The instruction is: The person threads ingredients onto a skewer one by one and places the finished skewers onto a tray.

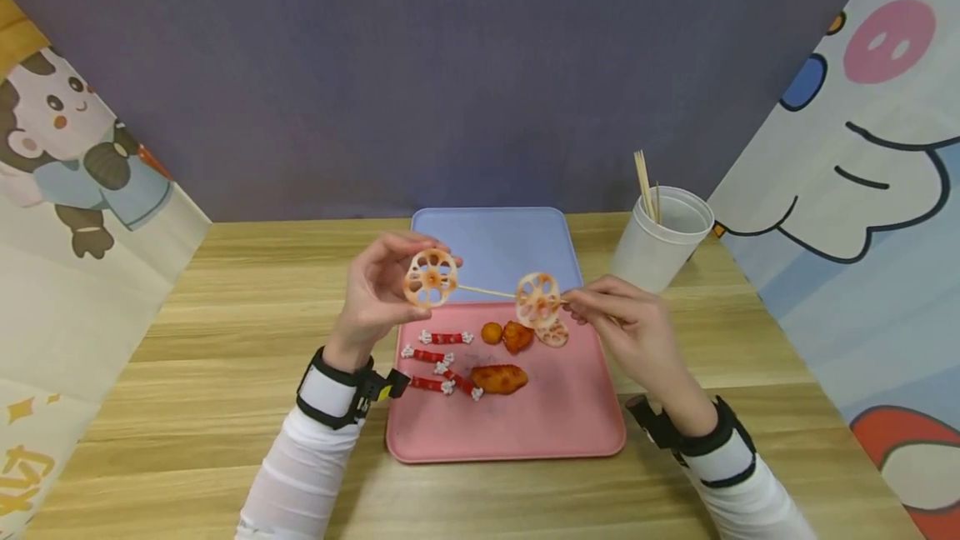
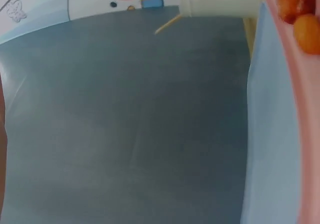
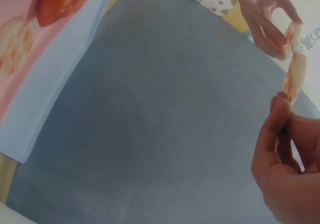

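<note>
White fabric sleeves [image 1: 300,473] reach out from my near edge into black-and-white wrist straps [image 1: 328,395]; I can read no brand there. Ahead, the pink rectangular plastic tray [image 1: 555,427] carries a glazed orange-brown wing-shaped piece [image 1: 498,379], four small red cylinders with white frilled ends [image 1: 429,356], a small orange ball [image 1: 491,332], a browned chunk [image 1: 517,337] and a third lotus slice [image 1: 553,334], grouped, I judge, for easy picking. Above its far part, the right hand [image 1: 630,327] pinches one end of a thin pale wooden stick [image 1: 486,291], close behind a round holed lotus slice [image 1: 537,300]; the left hand [image 1: 382,277] grips a white-and-brown lotus disc [image 1: 432,278] by its rim at the other end, probably keeping fingers off the point. Farther off sit a pale blue tray [image 1: 495,242] and a white plastic tub [image 1: 651,250], spare sticks [image 1: 642,179] leaning within reach. I cannot make out the cropped yellow characters [image 1: 28,477] on the left panel [image 1: 112,323].
</note>
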